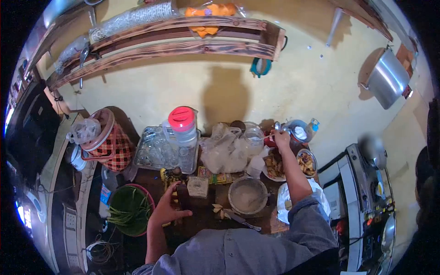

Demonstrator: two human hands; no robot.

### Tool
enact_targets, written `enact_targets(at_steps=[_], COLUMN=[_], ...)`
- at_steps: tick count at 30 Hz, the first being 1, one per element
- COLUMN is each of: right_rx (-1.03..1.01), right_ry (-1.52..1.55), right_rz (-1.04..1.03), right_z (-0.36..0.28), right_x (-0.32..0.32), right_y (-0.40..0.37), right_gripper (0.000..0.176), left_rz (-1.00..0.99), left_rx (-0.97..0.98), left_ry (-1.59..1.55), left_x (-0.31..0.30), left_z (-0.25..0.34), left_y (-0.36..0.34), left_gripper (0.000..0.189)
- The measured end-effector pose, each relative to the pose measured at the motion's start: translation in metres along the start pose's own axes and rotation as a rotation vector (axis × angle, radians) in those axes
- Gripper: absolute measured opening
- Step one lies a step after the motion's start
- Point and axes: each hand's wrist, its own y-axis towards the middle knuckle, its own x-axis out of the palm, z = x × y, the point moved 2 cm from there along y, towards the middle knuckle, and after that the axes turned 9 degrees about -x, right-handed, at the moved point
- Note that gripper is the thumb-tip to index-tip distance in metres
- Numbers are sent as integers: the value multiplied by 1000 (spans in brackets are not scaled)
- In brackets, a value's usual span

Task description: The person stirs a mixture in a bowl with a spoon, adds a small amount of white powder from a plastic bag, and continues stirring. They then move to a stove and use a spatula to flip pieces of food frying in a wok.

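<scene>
At the back of the table my right hand [281, 139] is closed around a thin spoon [268, 136], whose far end reaches the mouth of a glass jar [254, 145] with white contents. My left hand [166, 208] is wrapped about a dark, narrow, upright object [184, 198] at the front left; its kind I cannot tell. Just right of that hand sits a small pale square box [198, 187]. A bowl of pale powder [248, 196] stands between my arms. Garlic cloves [220, 211] and a knife [242, 220] lie in front of it.
A tray of glasses [153, 149] and a red-lidded jug [182, 123] stand back left, beside clear plastic bags [223, 153]. A basin of green stalks [131, 211] is at left. Food plates [274, 166] lie under my right forearm. A wooden shelf [165, 48] hangs above.
</scene>
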Motion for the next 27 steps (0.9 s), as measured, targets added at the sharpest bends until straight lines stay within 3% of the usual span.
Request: enact_targets(at_steps=[2, 4, 8, 11, 12, 13, 14, 15, 18, 20, 21, 23, 24, 27], right_rx=[55, 161, 117, -65, -220, -254, -632, -789, -628, -100, -101, 208, 206, 456], right_ry=[49, 529, 538, 407, 281, 391, 316, -294, -285, 236, 235, 649, 652, 1207], right_rz=[-25, -38, 0, -75, -114, -87, -187, -419, -420, -37, -24, 354, 373, 515], right_z=[-5, -19, -37, -59, -56, -39, -26, -21, -13, 18, 16, 18, 25, 47], right_x=[-20, -32, -65, -84, -88, -83, -77, -83, -86, -96, -101, -116, -121, -133], right_y=[-8, -23, -67, -122, -141, -163, -179, -202, -255, -273, -279, -291, -295, -310], right_gripper=[16, 17, 19, 20, 19, 18, 13, 11, 13, 14, 14, 15, 15, 17], left_rz=[-15, -37, -49, -106, -113, -115, -117, -122, -131, -53, -63, -58, -73, 2], left_rx=[1, -1, 8, -14, -8, -23, -40, -35, 36, 215, 224, 203, 213, 406], left_ry=[102, 56, 38, -21, -19, -16, -12, -10, 121, 413, 416, 432, 439, 604], left_x=[1, 2, 9, 14, 16, 19, 22, 25, 32, 40, 46, 64, 75, 115], left_z=[-3, -14, -10, -13, -10, -6, -4, -3, -2, -5, -2, 12, 20, 46], left_y=[0, 1, -3, -2, -2, -2, -2, 0, 16, 36, 47, 74, 91, 157], left_gripper=[94, 94, 94, 95, 95, 96, 97, 97, 101, 104, 104, 106, 106, 103])
